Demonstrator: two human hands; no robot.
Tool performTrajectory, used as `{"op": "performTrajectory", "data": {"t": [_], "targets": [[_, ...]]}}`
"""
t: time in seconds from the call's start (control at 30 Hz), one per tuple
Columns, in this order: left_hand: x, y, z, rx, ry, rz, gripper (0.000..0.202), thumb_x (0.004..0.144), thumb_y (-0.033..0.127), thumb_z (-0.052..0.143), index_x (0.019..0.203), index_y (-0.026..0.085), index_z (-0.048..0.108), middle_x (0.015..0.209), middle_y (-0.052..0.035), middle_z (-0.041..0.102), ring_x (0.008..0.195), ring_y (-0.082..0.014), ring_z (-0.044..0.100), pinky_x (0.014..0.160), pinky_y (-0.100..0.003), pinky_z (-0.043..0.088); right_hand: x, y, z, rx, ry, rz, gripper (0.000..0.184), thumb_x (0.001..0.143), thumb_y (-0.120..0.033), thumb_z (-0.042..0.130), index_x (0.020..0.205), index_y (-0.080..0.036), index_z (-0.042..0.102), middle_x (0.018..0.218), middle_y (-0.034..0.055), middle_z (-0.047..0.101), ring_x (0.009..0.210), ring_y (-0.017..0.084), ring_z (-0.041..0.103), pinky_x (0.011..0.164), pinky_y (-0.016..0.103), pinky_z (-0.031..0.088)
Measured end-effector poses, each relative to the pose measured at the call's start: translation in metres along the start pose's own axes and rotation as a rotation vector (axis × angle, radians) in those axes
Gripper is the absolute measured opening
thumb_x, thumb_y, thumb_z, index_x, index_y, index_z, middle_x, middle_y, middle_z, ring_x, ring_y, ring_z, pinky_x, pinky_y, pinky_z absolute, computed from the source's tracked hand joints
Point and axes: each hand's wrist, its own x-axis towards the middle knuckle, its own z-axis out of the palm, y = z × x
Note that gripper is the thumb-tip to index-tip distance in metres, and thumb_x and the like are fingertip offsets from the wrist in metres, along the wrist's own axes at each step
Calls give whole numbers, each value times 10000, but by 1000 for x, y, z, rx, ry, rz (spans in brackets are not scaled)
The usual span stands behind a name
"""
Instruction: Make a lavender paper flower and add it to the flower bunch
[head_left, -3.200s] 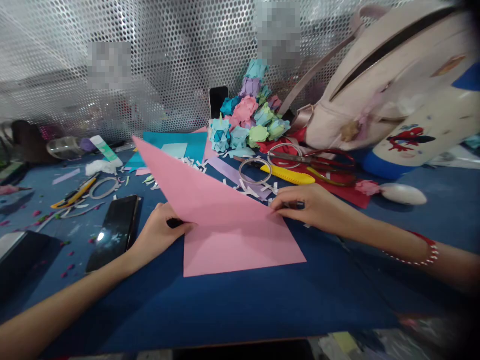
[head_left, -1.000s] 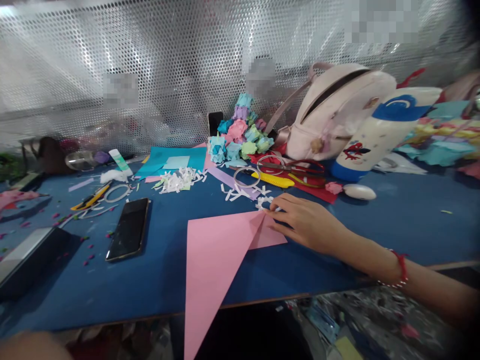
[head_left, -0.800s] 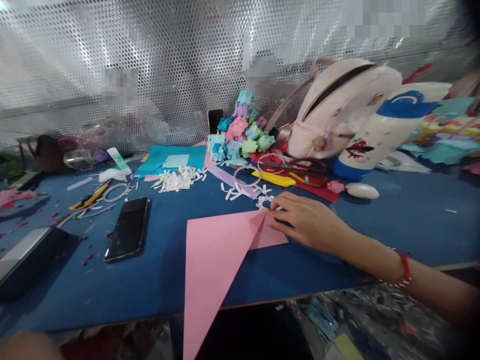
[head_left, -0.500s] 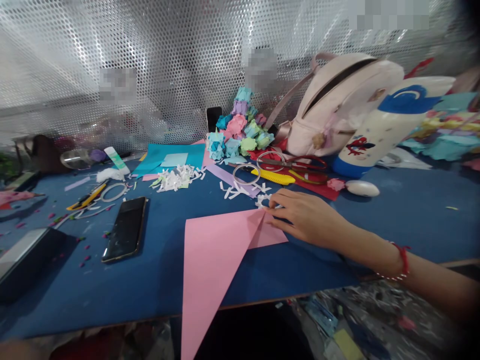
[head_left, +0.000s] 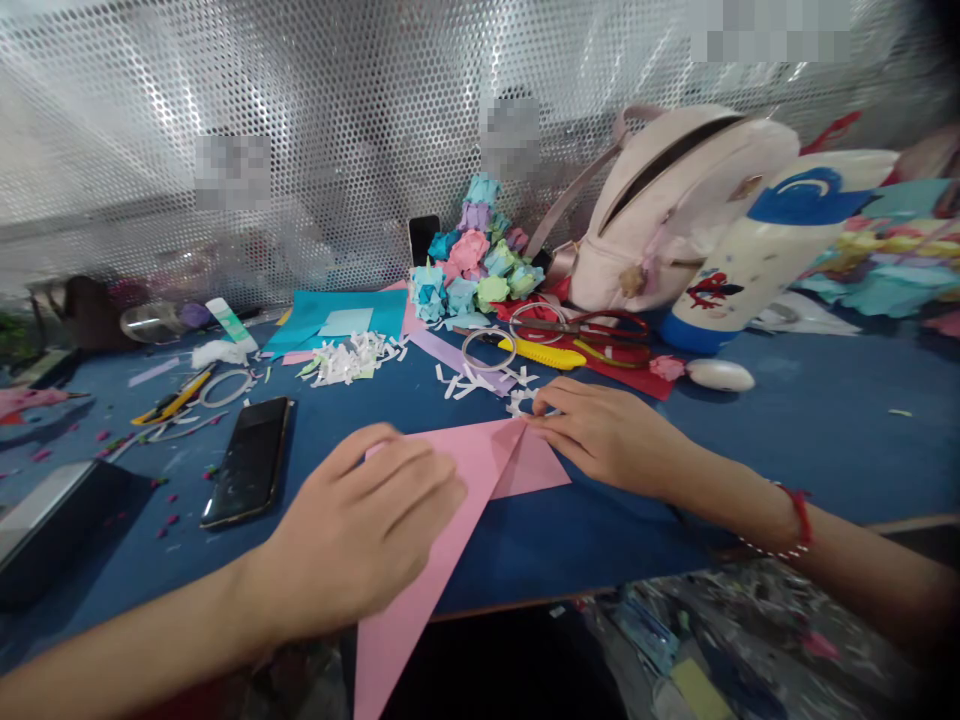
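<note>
A pink paper sheet, folded into a long triangle, lies on the blue table with its lower tip hanging over the near edge. My left hand rests flat on the fold, fingers stretched out. My right hand presses the top corner of the pink paper with its fingertips together. A red bead bracelet sits on the right wrist.
A black phone lies left of the paper. Behind are white paper scraps, tape rings, a yellow cutter, red scissors, a pile of folded paper flowers, a pink bag and a white bottle.
My left hand has come into view from below and now lies flat on the pink triangle. My right hand stays on the top corner. Earlier the sheet was folded over diagonally.
</note>
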Motion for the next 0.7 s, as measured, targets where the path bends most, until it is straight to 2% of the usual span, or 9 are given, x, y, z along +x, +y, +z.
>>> {"op": "performTrajectory", "data": {"t": [0.07,0.13,0.2,0.3,0.43,0.53,0.7], "targets": [[23,-5,8,-113,-96,63,342,1026,250,366,1262,205,609,1305,-73,648,1183,-212,594,1057,-404,427,1,0,0,-7,-5,1,352,990,-182,427,797,-154,721,893,99,662,845,213,585,767,340,469],[49,-12,22,-212,-214,89,391,1043,318,340,1346,181,547,1384,-77,603,1263,-201,552,1074,-380,405,1,0,0,-13,-7,4,368,999,-191,409,817,-150,726,891,101,662,843,213,585,768,340,474],[70,-16,40,-207,-260,107,531,1024,452,377,1440,130,444,1441,-133,545,1341,-242,490,1116,-423,348,1,0,1,-22,-8,1,385,1006,-207,391,837,-151,732,891,105,663,846,218,586,767,347,479],[87,-15,66,-182,-290,133,700,969,606,388,1426,80,454,1478,-173,495,1387,-277,442,1153,-437,286,-1,0,1,-29,-13,-8,397,1001,-205,376,833,-152,732,887,114,663,848,227,586,765,362,487],[89,-8,80,-142,-273,145,761,945,658,366,1419,70,460,1485,-169,487,1401,-278,427,1179,-424,230,-2,1,2,6,-19,22,382,996,-201,384,831,-151,725,911,113,663,859,228,585,760,360,486],[82,-9,77,-126,-268,130,778,946,670,329,1400,55,477,1473,-174,500,1388,-278,443,1194,-424,202,-1,1,1,38,-26,33,379,1003,-218,398,817,-164,723,895,99,658,859,222,585,754,345,478],[60,-18,68,-111,-248,74,800,936,702,282,1391,79,495,1413,-174,564,1352,-277,491,1177,-439,248,-1,1,2,26,-10,33,352,977,-178,431,754,-162,703,879,98,655,854,222,581,750,343,462]]}}
